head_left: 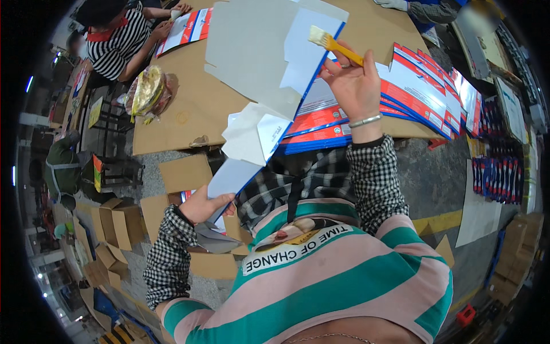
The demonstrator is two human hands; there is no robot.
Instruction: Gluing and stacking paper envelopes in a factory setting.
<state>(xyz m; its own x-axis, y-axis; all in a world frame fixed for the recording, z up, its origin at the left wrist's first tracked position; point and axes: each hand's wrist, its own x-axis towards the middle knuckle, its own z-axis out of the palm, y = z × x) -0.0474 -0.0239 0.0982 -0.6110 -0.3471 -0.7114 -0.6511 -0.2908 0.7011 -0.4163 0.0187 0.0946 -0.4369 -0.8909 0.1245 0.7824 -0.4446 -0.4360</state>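
Observation:
A large unfolded carton blank (246,57), pale grey inside with a blue edge, slants over the table before me. My left hand (203,205) pinches its near lower corner, thumb on top. Between the fingers of my right hand (358,89) is a flat paintbrush (335,45) with a yellow handle and pale bristles, held over the blank's right edge. Some white end flaps (252,132) stand partly folded in the blank's middle. Below my right hand lies a stack of red, white and blue printed blanks (315,129), partly covered by the one I hold.
More printed blanks (421,86) fan out on the brown tabletop (192,109) at right. A plastic-wrapped yellow bundle (150,94) sits at the table's left. Across from it a person in a striped shirt (117,49) handles another blank. Open cardboard boxes (117,223) stand on the floor at left.

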